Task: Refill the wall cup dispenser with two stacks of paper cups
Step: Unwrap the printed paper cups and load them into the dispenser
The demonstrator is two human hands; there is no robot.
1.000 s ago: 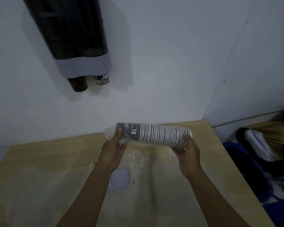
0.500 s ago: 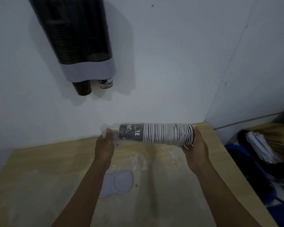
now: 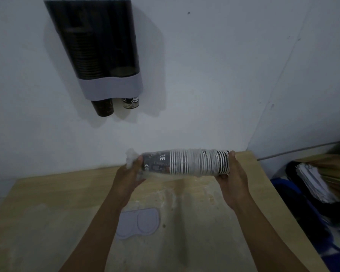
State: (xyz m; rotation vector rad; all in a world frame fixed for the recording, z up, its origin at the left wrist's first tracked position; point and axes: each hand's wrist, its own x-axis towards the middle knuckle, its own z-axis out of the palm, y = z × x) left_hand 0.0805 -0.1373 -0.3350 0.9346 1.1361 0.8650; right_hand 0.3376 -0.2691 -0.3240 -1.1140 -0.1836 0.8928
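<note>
holding the wrapped cup stack [image 3: 186,162] level above the bench [image 3: 47,203], left hand [image 3: 129,173] pinching the loose plastic end, right hand [image 3: 231,173] gripping the rim end, probably to pull the sleeve off before loading the dispenser [image 3: 98,48].

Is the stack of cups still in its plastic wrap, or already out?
Still in: clear plastic wrap covers the cup stack, bunched at the left hand.
</note>
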